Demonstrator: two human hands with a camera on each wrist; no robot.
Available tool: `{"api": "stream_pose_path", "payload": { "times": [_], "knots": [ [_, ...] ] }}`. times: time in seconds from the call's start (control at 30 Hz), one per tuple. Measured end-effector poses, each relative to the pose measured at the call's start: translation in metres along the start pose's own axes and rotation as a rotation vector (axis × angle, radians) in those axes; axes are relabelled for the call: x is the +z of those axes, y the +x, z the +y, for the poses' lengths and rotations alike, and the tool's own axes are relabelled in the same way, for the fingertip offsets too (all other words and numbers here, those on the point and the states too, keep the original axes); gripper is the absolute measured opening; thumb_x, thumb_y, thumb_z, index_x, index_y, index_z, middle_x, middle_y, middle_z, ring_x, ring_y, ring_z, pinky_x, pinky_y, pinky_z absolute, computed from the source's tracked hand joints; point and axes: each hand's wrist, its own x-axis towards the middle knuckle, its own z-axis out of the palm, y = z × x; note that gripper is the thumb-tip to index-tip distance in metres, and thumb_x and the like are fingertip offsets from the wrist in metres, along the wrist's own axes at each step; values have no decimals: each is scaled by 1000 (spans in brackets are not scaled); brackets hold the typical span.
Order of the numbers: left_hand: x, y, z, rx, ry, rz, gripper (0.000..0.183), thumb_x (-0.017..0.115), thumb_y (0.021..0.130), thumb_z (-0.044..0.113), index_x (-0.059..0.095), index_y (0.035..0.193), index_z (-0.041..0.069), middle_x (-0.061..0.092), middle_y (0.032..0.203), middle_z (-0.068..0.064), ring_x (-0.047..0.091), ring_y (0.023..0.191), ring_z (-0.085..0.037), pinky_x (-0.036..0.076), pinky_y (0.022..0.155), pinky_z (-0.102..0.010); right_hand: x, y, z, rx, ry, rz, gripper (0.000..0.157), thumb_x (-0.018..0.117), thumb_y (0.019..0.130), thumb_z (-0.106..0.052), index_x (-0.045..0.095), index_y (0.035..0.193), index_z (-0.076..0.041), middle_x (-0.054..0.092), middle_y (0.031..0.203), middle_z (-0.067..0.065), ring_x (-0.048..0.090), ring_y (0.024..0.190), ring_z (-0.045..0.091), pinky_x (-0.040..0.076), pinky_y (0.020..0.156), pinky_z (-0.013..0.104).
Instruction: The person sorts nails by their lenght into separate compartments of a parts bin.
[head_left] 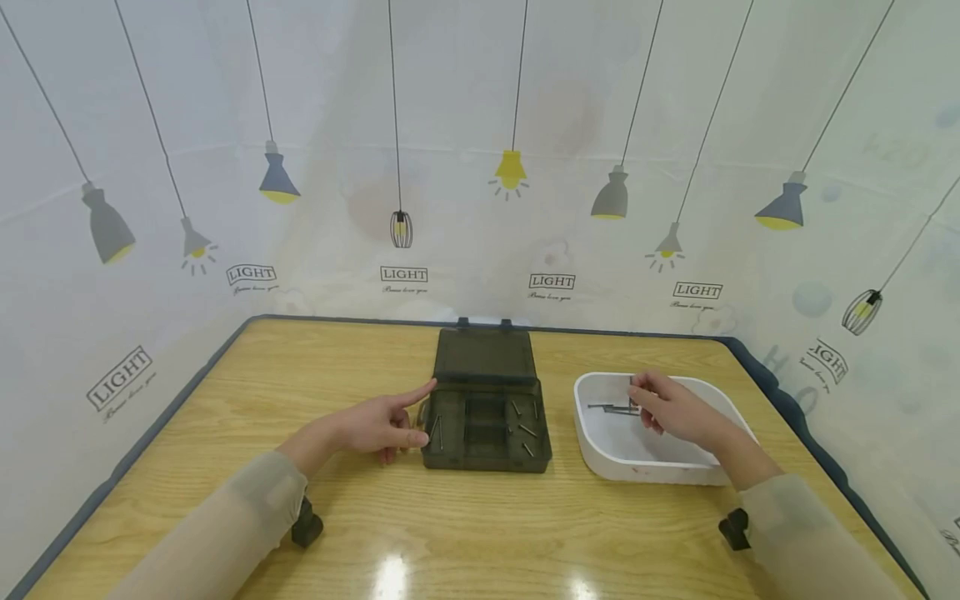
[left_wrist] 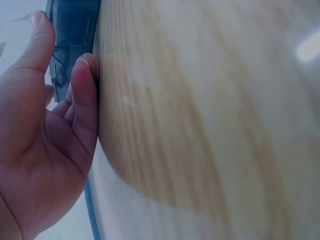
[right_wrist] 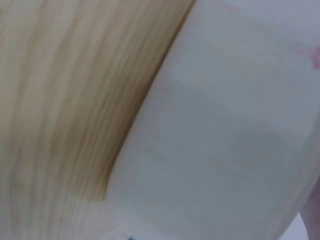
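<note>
Two bare hands, one dark box, one white tray, loose screws, all at a wooden bench [head_left: 480,533].

Item: left hand [head_left: 384,427], index finger and thumb extended and spread at the left edge of the dark box [head_left: 489,465], holding nothing; the remaining fingers bend loosely beneath.

Item: right hand [head_left: 671,408], over the white tray [head_left: 652,473], thumb and fingertips pinching a slim upright screw [head_left: 631,406].

Item: dark box, translucent, standing near the middle of the bench, lid [head_left: 483,354] swung back toward the wall side. Left compartment: two long screws [head_left: 440,433]. Right compartment: several shorter screws [head_left: 528,431], lying at various angles. Centre: smaller divided compartments.

Item: white tray, round-cornered, to the right of the box and apart from it; a few dark screws [head_left: 615,410] lie inside, close by the right hand. Faint pink marks on its outer wall.

Item: two pale sleeves [head_left: 225,521], a black fitting [head_left: 307,525] at each cuff.

Item: pale backdrop [head_left: 450,100], printed with hanging lamps [head_left: 510,171] and the word LIGHT.
</note>
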Motion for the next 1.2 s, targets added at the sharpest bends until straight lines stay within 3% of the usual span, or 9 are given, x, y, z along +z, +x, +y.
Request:
{"api": "stream_pose_path", "payload": {
  "times": [0.07, 0.3, 0.5, 0.63, 0.8, 0.93, 1.03, 1.2],
  "knots": [
    [0, 0, 0, 1, -1, -1, 98, 72, 108, 38, 5, 179, 28, 67, 84, -10, 65, 65, -21, 64, 68, -42, 2, 1, -5, 10, 13, 18, 27, 46, 120, -26, 49, 127, 0, 58, 90, 9, 53, 70, 19, 48, 63, 32],
    [0, 0, 0, 1, -8, 2, 98, 72, 108, 38, 5, 179, 29, 66, 85, -10, 65, 65, -22, 64, 68, -42, 7, 7, -26, -35, 119, 66, 30, 46, 120, -24, 48, 132, 3, 63, 123, 21, 58, 83, 18, 51, 66, 28],
    [-1, 0, 0, 6, -6, 2, 97, 72, 109, 37, 5, 179, 29, 66, 85, -10, 65, 65, -22, 64, 68, -42, 15, 14, -49, -63, 188, 60, 33, 50, 119, -21, 48, 136, 7, 65, 125, 25, 68, 96, 20, 64, 86, 31],
    [-1, 0, -1, 8, -7, 2, 97, 72, 109, 38, 5, 179, 29, 66, 85, -10, 65, 65, -22, 64, 67, -42, 22, 21, -65, -59, 254, 66, 35, 53, 118, -18, 48, 142, 8, 67, 128, 25, 71, 99, 16, 66, 94, 35],
    [-1, 1, -2, 7, -10, 0, 97, 72, 108, 38, 5, 179, 29, 67, 85, -10, 66, 65, -22, 64, 68, -42, 33, 31, -80, -65, 271, 96, 38, 59, 116, -21, 55, 146, 3, 74, 123, 11, 71, 91, 13, 63, 76, 27],
    [0, 1, -3, 11, -13, -1, 97, 72, 108, 38, 6, 179, 28, 66, 85, -10, 66, 65, -22, 64, 67, -42, 41, 39, -90, -78, 282, 89, 32, 61, 115, -25, 60, 138, -2, 78, 112, -1, 65, 77, 11, 45, 57, 25],
    [0, 1, -3, 13, -15, -1, 97, 72, 108, 39, 6, 179, 28, 66, 85, -10, 65, 65, -22, 64, 68, -43, 50, 43, -98, -94, 298, 66, 29, 60, 116, -25, 61, 134, -3, 80, 108, -3, 61, 70, 11, 38, 53, 24],
    [-1, 1, -3, 8, -16, -1, 98, 72, 108, 38, 6, 179, 29, 67, 86, -10, 66, 65, -22, 64, 68, -43, 68, 52, -114, -117, 308, 20, 26, 61, 115, -24, 63, 131, -3, 82, 107, -1, 61, 66, 11, 37, 52, 22]
  ]
}}
